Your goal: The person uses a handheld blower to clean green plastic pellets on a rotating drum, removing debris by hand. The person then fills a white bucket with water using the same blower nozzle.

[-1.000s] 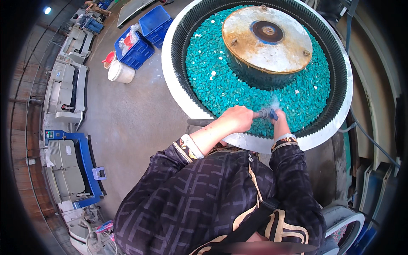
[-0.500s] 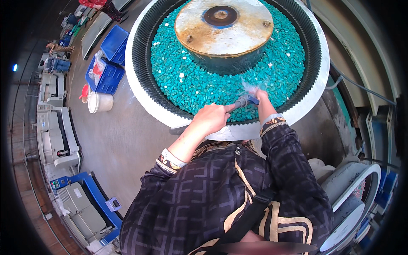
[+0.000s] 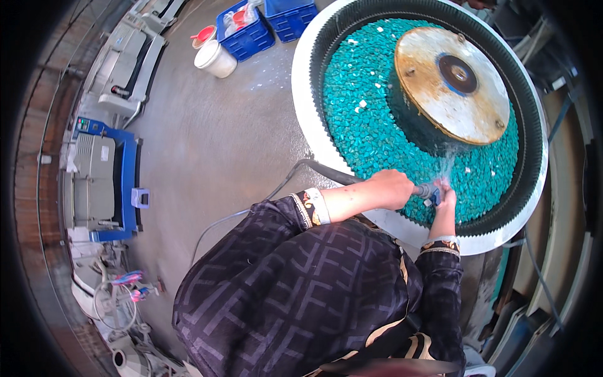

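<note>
My left hand (image 3: 392, 189) is wrapped around a dark hose (image 3: 333, 173) just behind its grey fitting. At the hose's front end is a nozzle with a blue valve (image 3: 434, 198), where my right hand (image 3: 446, 194) has its fingers closed; they partly hide the tip. A spray of water (image 3: 447, 164) fans from there toward the centre hub. Both hands are over the near side of a round tub with a white rim (image 3: 308, 94) and black ribbed inner wall. Small turquoise stones (image 3: 370, 141) with scattered white pieces fill it around a rusty, white-topped hub (image 3: 422, 60).
Blue crates (image 3: 248, 43) and a white bucket (image 3: 216, 60) stand on the wet floor (image 3: 188, 144) at the far left. Grey machines, one with a blue frame (image 3: 129, 182), line the left side. The hose trails leftward across the floor. Beige panels (image 3: 556, 144) stand at right.
My view has swung left, so the tub sits farther right and tilted. More hose shows trailing behind my left hand. Both hands keep their hold, and the spray rises more toward the hub.
</note>
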Available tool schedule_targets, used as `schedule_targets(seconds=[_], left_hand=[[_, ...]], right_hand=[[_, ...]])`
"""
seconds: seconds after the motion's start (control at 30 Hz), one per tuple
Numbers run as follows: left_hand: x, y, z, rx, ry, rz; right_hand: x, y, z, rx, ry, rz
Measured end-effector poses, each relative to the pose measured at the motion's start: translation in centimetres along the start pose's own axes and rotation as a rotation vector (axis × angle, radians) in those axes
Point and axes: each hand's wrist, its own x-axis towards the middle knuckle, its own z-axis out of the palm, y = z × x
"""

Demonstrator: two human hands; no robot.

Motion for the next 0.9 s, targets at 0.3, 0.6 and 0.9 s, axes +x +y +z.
schedule_targets(seconds=[0.3,0.6,0.9], left_hand=[[-0.2,-1.3,0.3,-0.023,0.028,-0.019],[-0.5,-1.1,0.0,-0.035,0.024,-0.003],[-1.5,-1.3,0.4,-0.010,0.049,-0.030]], right_hand=[[-2.8,-0.3,2.7,-0.221,0.067,-0.040],[-1.2,-0.1,0.7,-0.252,0.012,-0.044],[-5.5,0.0,4.5,-0.374,0.294,0.006]])
